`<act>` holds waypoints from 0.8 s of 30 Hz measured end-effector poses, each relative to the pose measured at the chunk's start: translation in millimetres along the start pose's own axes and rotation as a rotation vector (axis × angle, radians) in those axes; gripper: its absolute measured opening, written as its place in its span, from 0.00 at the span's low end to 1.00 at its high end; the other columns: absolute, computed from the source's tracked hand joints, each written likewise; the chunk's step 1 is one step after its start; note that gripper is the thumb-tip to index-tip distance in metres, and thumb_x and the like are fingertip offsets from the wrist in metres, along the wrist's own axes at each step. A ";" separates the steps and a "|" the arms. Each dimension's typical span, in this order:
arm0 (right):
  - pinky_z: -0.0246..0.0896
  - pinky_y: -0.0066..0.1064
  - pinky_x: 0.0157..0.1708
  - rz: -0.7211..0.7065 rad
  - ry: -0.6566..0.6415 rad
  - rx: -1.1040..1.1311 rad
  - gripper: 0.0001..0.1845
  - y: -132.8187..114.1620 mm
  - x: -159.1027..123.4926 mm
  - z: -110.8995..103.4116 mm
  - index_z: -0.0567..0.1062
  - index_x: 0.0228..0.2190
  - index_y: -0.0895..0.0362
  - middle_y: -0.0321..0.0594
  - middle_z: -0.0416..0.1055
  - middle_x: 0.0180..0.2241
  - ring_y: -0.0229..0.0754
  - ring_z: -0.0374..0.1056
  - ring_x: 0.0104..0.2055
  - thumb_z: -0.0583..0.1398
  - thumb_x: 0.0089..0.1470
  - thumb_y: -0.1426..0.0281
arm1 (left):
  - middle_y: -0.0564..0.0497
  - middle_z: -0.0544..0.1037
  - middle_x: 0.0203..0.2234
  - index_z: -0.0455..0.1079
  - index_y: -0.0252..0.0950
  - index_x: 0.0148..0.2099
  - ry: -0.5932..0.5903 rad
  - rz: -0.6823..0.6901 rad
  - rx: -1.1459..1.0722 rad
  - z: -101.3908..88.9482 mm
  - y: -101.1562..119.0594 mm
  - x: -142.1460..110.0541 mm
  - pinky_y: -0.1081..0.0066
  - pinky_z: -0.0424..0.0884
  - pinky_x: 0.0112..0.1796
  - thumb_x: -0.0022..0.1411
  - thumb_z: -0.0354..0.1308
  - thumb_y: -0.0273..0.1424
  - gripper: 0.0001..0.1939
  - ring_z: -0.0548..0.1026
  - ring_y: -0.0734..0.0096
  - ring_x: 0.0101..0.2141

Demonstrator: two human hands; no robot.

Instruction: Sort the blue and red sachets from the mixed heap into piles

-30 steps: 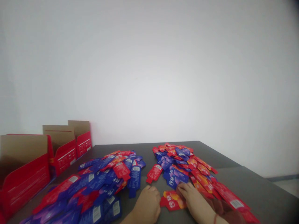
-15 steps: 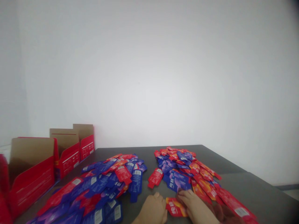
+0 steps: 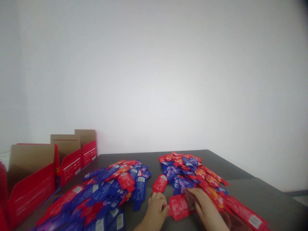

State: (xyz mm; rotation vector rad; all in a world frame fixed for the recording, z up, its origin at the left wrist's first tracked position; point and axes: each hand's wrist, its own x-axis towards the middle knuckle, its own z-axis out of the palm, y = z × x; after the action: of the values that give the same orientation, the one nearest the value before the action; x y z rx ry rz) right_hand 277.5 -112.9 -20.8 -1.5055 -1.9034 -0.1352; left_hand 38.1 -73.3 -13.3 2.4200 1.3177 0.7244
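Note:
A red spouted pouch [image 3: 179,207] lies back side up between my hands, its small print showing. My left hand [image 3: 156,210] is closed at its narrow spout end, thumb and fingers pinching there. At the pouch's right edge is my right hand [image 3: 203,205], its fingers stretched left and apart from the palm. Those fingertips reach to the lower edge of a blue-purple pouch [image 3: 180,184]; their exact contact is blurred. Another red pouch [image 3: 160,183] lies just beyond my left hand.
A heap of blue and red pouches [image 3: 103,192] spreads over the left of the dark table [image 3: 154,157]. A second heap [image 3: 190,165] runs along the right. Open red cartons [image 3: 31,186] with brown insides stand in a row at far left. A wall [image 3: 154,80] rises behind.
The red pouch between my hands has turned from its orange-printed front to its red back. My left hand has shifted slightly up and left, with the spout now at its thumb.

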 end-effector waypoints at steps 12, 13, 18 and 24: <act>0.57 0.29 0.38 -0.281 -0.336 -0.018 0.13 -46.6 5.9 53.7 0.76 0.30 0.52 0.37 0.71 0.34 0.42 0.63 0.39 0.53 0.59 0.72 | 0.49 0.69 0.47 0.60 0.39 0.46 -0.053 0.002 0.110 9.2 -9.7 -3.2 0.66 0.58 0.49 0.50 0.49 0.18 0.20 0.64 0.65 0.49; 0.57 0.29 0.37 -0.274 -0.342 -0.007 0.13 -42.9 2.1 53.0 0.76 0.29 0.51 0.36 0.71 0.33 0.41 0.63 0.38 0.53 0.60 0.73 | 0.49 0.69 0.48 0.60 0.39 0.48 -0.056 0.018 0.107 10.0 -11.4 -3.2 0.66 0.58 0.50 0.50 0.48 0.18 0.22 0.64 0.65 0.50; 0.57 0.32 0.40 -0.152 -0.222 -0.125 0.18 -14.6 -8.8 37.4 0.77 0.35 0.52 0.40 0.72 0.37 0.43 0.64 0.39 0.49 0.59 0.78 | 0.48 0.67 0.56 0.62 0.40 0.57 -0.134 0.158 0.135 19.5 -23.0 -0.2 0.60 0.54 0.56 0.55 0.46 0.20 0.27 0.61 0.63 0.57; 0.57 0.37 0.42 -0.086 -0.252 -0.289 0.19 -44.5 11.6 40.3 0.78 0.37 0.55 0.43 0.73 0.40 0.48 0.65 0.43 0.50 0.55 0.83 | 0.47 0.64 0.61 0.59 0.39 0.64 -0.192 0.233 0.139 20.8 -26.7 2.3 0.55 0.50 0.59 0.59 0.49 0.26 0.30 0.57 0.59 0.60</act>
State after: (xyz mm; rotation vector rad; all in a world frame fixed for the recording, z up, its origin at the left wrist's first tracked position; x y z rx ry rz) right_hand 218.8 -98.3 -29.9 -1.6951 -2.2265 -0.2817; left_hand 32.2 -57.3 -42.6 2.7071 1.0567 0.4529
